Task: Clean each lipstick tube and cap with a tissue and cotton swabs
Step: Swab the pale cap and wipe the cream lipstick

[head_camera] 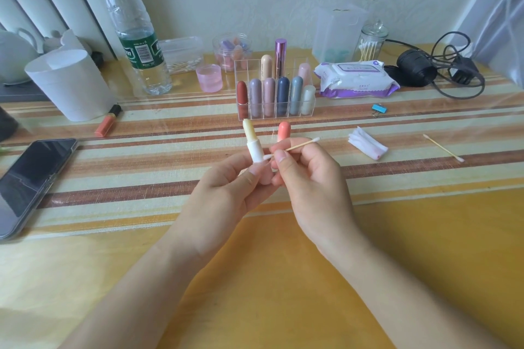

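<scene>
The left hand (pixel 226 187) grips an open lipstick (pixel 255 147) upright above the table (pixel 283 278), its pink base mostly hidden by fingers. The right hand (pixel 306 176) pinches a cotton swab (pixel 295 147), one tip touching the tube's white collar. An orange cap (pixel 283 131) rises behind the right fingers, its lower part hidden; whether it is held or standing is unclear.

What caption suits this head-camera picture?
Left hand holds an uncapped lipstick while right hand wipes it with a cotton swab.

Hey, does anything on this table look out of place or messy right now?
Yes. An orange lipstick lies on its side left of the clear organizer instead of standing in it. A loose cotton swab and a crumpled, pink-stained tissue lie on the right.
</scene>
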